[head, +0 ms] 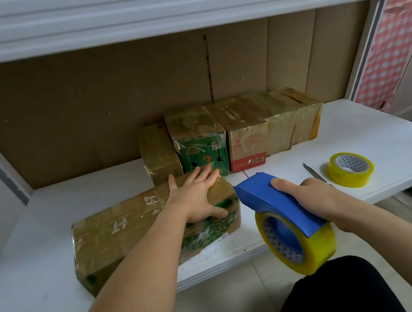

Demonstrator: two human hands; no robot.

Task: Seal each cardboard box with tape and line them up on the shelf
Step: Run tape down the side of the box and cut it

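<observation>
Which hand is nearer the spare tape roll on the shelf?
Right. The right hand grips the dispenser just left of the spare roll. The left hand rests on the box, much farther left.

You're working in what looks like a stockroom or packing area. In front of you stands a white metal storage shelf backed with plain cardboard sheets, a row of taped cartons lined up along it. A spare tape roll and a utility knife lie on the board, bare floor tiles below.
</observation>
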